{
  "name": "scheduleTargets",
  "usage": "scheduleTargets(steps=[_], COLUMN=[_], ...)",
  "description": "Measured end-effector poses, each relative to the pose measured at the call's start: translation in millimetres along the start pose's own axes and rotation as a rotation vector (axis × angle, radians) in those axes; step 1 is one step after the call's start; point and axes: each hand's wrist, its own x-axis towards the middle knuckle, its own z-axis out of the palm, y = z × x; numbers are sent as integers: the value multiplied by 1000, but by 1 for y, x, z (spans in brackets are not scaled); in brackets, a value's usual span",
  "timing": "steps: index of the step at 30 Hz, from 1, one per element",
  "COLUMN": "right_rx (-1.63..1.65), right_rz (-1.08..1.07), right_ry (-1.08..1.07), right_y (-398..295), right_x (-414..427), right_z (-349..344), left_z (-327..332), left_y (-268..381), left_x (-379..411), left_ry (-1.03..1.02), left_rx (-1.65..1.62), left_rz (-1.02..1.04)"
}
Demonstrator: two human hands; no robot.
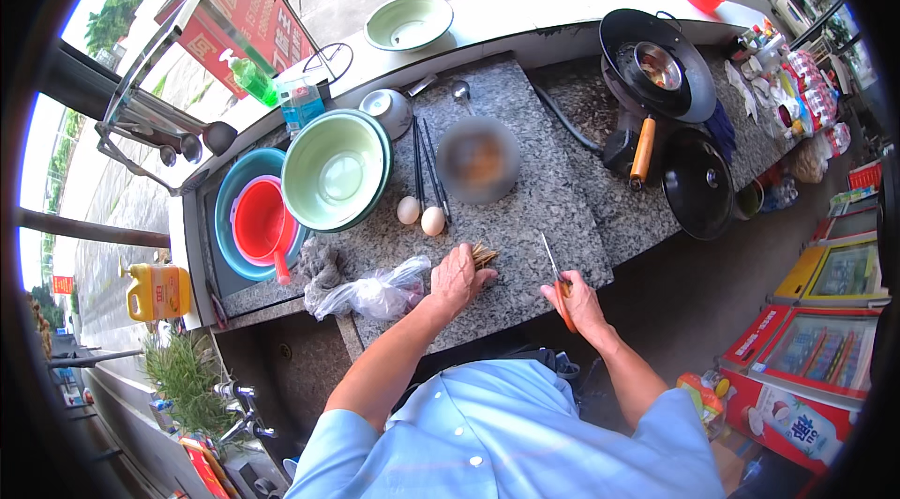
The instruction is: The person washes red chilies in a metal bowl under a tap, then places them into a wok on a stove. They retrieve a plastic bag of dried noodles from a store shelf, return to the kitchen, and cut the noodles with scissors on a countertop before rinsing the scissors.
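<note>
My left hand (455,277) rests low over the speckled stone counter (520,295), its fingers closed around a small bundle of thin brown dried stalks (484,256). In my right hand (582,302) is a pair of scissors (555,274) with orange handles. Their blades point away from me, and whether they are parted is hard to tell. Two eggs (420,215) lie beyond my left hand, beside dark chopsticks (430,169). Past them sits a round bowl (478,160) with blurred brownish contents. A knotted clear plastic bag (380,294) lies just left of my left wrist.
Stacked green enamel basins (336,172) stand at left, near a red strainer (264,221) in a blue basin (235,260). At right, a wok (692,88) sits on the stove by a black lid (697,184). A faucet (246,404) is at lower left.
</note>
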Motion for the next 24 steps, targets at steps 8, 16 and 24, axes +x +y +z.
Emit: scheduleTargets(steps=[8, 16, 24], right_rx=[-35, 54, 101], right_rz=[-42, 49, 50], right_ry=[13, -233, -285], right_y=[2, -21, -7], right_x=[-1, -1, 9], right_z=[-2, -20, -25], left_z=[27, 19, 6], left_y=[-16, -11, -12], left_x=[7, 3, 1], left_ry=[30, -57, -103], left_rx=[-59, 173, 323], left_rz=[56, 92, 93])
